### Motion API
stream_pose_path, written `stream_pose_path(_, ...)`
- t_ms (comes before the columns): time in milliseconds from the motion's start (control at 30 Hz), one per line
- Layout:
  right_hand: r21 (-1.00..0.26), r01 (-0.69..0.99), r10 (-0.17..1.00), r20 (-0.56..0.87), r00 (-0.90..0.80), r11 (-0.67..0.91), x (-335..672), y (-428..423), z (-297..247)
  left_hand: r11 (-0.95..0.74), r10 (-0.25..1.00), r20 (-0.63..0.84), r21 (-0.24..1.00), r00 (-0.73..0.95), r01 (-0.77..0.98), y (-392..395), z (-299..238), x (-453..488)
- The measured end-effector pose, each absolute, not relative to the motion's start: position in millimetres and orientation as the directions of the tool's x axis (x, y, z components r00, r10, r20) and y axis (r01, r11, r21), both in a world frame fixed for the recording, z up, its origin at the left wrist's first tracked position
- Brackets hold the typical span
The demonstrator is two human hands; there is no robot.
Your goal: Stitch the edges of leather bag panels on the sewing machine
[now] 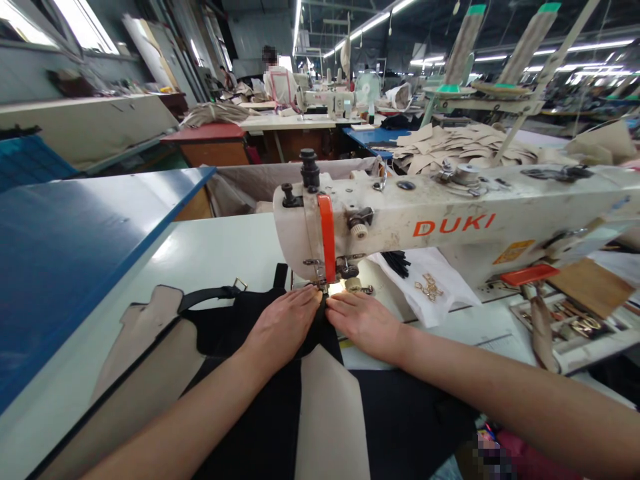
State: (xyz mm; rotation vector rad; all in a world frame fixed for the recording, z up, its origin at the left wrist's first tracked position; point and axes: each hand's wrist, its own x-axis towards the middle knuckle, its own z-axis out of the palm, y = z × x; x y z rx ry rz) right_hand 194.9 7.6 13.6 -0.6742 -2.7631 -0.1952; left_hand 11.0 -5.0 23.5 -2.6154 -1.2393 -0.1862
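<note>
My left hand [287, 321] lies on the black material [227, 327] just left of the needle area of the sewing machine [300, 227], its fingers stretched forward. From the other side my right hand [367, 325] rests on the same material, fingers out flat and close to the lit presser foot. The thumbs are mostly hidden. Beige panels [333, 407] are joined to the black material, which hangs over the front of the table. A black strap [207, 295] with a metal buckle [241, 285] lies to the left.
Right of the needle, a white plastic bag [440, 293] carries gold-coloured metal fittings [429, 287] and black strips. Further right stands a tray [590, 333] of small hardware. A blue-topped table [90, 227] adjoins at left. Cut beige pieces [460, 143] are heaped behind the machine; a person [281, 83] sits beyond.
</note>
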Motion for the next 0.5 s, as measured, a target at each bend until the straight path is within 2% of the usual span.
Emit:
stream_pose_path(367,0.057,0.478,0.44,0.311,-0.843,0.876,194.5,8.7,15.2,-0.603,0.747,0.181,-0.222,0.64,0.767,-3.0,26.9,11.4)
stream_pose_path(500,0.054,0.479,0.447,0.283,-0.849,0.876,194.2,10.0,15.4,-0.589,0.765,0.17,-0.202,0.621,0.782,-2.5,26.7,11.5)
